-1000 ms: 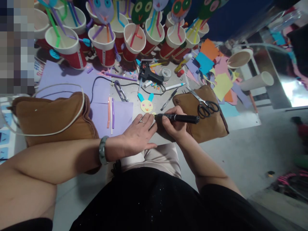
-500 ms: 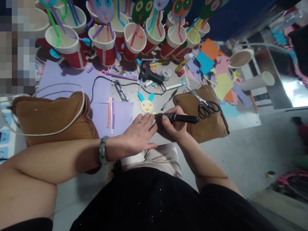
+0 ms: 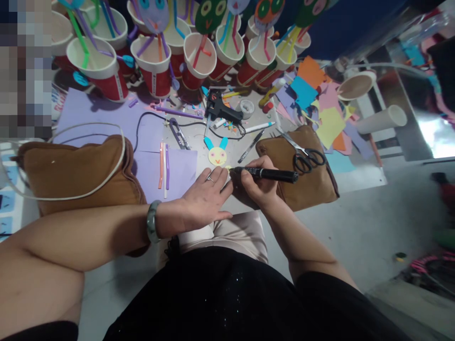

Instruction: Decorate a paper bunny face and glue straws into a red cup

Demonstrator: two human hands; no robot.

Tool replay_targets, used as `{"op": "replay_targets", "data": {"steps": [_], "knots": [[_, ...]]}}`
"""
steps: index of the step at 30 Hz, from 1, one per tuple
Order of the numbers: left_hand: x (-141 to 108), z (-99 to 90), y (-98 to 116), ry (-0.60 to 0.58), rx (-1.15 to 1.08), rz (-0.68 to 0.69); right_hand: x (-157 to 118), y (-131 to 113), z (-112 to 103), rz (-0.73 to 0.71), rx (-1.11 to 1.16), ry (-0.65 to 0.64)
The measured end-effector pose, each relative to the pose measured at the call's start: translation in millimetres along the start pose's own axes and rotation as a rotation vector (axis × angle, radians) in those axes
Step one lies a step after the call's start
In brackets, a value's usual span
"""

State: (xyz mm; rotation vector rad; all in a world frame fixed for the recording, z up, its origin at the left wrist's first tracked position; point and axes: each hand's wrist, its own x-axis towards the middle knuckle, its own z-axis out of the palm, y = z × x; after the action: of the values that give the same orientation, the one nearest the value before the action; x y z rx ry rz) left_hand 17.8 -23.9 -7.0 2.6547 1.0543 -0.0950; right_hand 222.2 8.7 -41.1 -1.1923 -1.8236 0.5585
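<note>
My right hand [image 3: 261,182] grips a thick black marker [image 3: 280,174]. The marker's tip points left at a small yellow paper piece [image 3: 228,167], mostly covered by my fingertips. Flat on the table lies my left hand [image 3: 208,196], fingers stretched out, a ring on one of them; its fingertips rest at that yellow piece. Just beyond them is a yellow paper rabbit face [image 3: 217,156] with blue ears, pink eyes and an orange mouth. Orange, white and purple straw pieces [image 3: 167,166] lie left of it on purple paper [image 3: 185,166].
Black-handled scissors [image 3: 308,160] lie on a brown cushion [image 3: 316,187]; another brown cushion [image 3: 78,175] is under my left forearm. Ahead are a black glue gun [image 3: 222,109], utility knives [image 3: 179,134], paper scraps [image 3: 330,125] and several red-and-white cups [image 3: 152,71] with paper faces on straws.
The marker and my right hand have shifted very slightly to the right. My left hand stays in place.
</note>
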Motion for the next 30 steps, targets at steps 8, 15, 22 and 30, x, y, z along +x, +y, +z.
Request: {"op": "replay_targets", "data": {"steps": [8, 15, 22, 30], "knots": [[0.3, -0.5, -0.1, -0.016, 0.008, 0.001, 2.0, -2.7, 0.5, 0.007, 0.016, -0.016], [0.7, 0.2, -0.4, -0.007, 0.017, 0.002, 2.1, -1.4, 0.7, -0.042, -0.006, 0.005], [-0.1, 0.8, 0.0, -0.001, 0.028, 0.0, 2.6, -2.4, 0.7, -0.023, -0.023, -0.009], [0.1, 0.4, -0.2, -0.004, 0.032, 0.005, 3.0, -1.0, 0.5, -0.029, -0.074, -0.006]]}}
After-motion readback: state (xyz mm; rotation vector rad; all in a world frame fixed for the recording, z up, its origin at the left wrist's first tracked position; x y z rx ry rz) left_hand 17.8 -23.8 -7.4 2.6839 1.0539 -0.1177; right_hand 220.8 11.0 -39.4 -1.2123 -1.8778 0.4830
